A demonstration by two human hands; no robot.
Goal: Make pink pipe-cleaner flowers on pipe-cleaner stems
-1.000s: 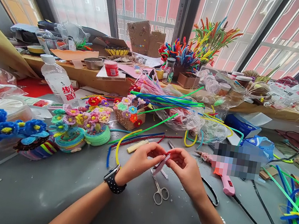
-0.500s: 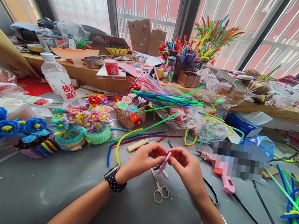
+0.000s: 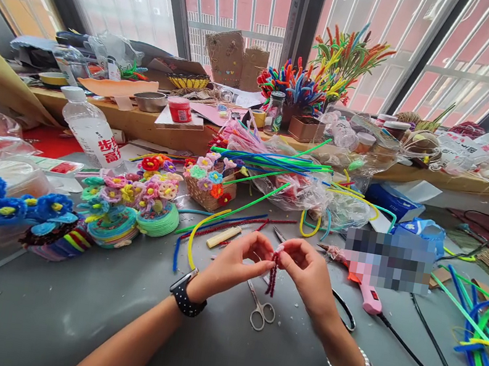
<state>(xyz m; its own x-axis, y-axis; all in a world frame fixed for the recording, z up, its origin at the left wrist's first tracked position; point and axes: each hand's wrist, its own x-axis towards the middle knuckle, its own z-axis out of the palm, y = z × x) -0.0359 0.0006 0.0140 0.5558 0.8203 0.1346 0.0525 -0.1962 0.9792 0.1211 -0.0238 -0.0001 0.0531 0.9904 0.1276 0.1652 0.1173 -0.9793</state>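
Between my fingertips, above the grey table, is a dark red tinsel pipe cleaner (image 3: 272, 280) whose ends hang down, with a bit of pale pink pipe cleaner (image 3: 280, 248) at its top. My left hand (image 3: 243, 259) pinches the piece from the left, thumb and index finger closed. From the right, my right hand (image 3: 308, 272) pinches it at the pink part. Just below lie small scissors (image 3: 261, 311) with their handles toward me. A pale wooden stick (image 3: 223, 237) rests beyond my left hand, near a curved yellow pipe cleaner (image 3: 193, 240).
Pipe-cleaner flower pots (image 3: 113, 225) stand at left beside a tilted water bottle (image 3: 94, 127). A pink glue gun (image 3: 370, 296) with a black cord lies at right. Pipe cleaners and plastic bags (image 3: 303, 196) are heaped behind my hands. Loose pipe cleaners (image 3: 481, 335) tangle at far right.
The pale pink strip that hung between my fingers has turned upward. The dark red tinsel ends now point down. Both hands stay close together in nearly the same place.
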